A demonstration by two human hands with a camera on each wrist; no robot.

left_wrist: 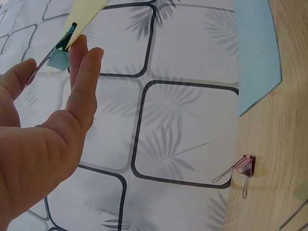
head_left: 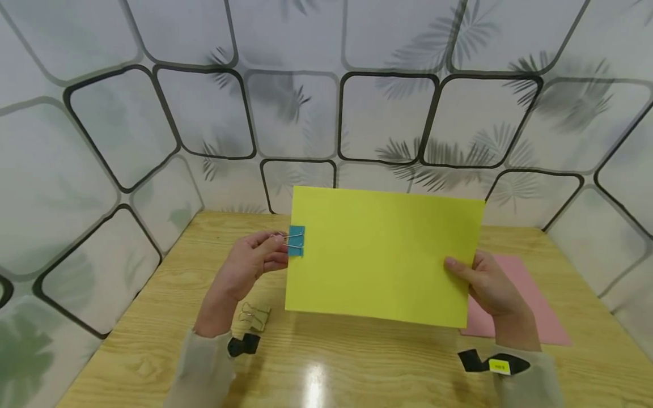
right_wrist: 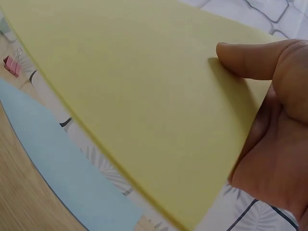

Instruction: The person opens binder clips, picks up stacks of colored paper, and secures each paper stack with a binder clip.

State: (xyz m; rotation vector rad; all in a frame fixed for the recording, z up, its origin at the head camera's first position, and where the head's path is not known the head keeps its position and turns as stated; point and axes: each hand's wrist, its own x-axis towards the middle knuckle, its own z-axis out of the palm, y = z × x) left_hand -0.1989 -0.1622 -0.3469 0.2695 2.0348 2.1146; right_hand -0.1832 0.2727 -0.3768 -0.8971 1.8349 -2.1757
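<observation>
A stack of yellow paper (head_left: 382,255) is held up above the table, its face toward the head camera. On its left edge sits a blue binder clip (head_left: 296,241), wire handles pointing left. My left hand (head_left: 255,258) pinches the clip by those handles; the left wrist view shows the thumb on one handle and the fingers (left_wrist: 86,82) on the far side. With the thumb in front and the fingers behind, my right hand (head_left: 492,283) grips the paper's right edge. The fingers behind the paper are partly hidden in the right wrist view.
A yellow binder clip (head_left: 256,316) lies on the wooden table (head_left: 153,317) by the left forearm. Pink paper (head_left: 530,306) lies at the right, partly under the right hand. The left wrist view shows blue paper (left_wrist: 257,53) and a pink binder clip (left_wrist: 247,166).
</observation>
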